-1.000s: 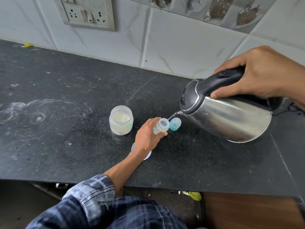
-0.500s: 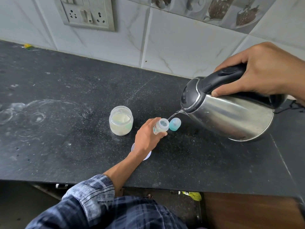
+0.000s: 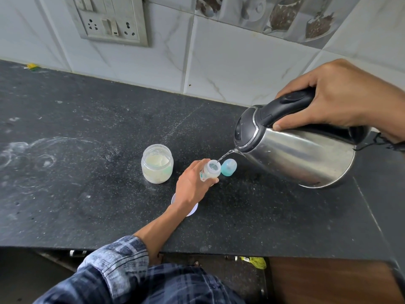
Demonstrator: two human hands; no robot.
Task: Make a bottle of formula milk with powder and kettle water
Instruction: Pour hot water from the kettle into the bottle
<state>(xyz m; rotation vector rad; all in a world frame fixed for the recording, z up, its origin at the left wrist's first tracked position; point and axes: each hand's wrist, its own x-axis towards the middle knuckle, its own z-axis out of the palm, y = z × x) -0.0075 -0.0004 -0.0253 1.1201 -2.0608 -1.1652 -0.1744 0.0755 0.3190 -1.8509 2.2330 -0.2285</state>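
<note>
Kettle (image 3: 295, 156) marginally left, lid (image 3: 194, 212) under wrist (image 3: 182, 202)

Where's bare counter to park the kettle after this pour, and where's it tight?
Bare: the counter left of the powder jar, smeared but free; the strip between jar and wall tiles; the front right, under the kettle. Tight: jar, bottle in the left hand, teal cap, white lid.

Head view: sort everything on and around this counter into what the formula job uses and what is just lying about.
In use: kettle in the right hand, bottle in the left hand, powder jar, teal cap, white lid.
Lying about: yellow scrap at the counter's back edge, wall socket panel.
</note>
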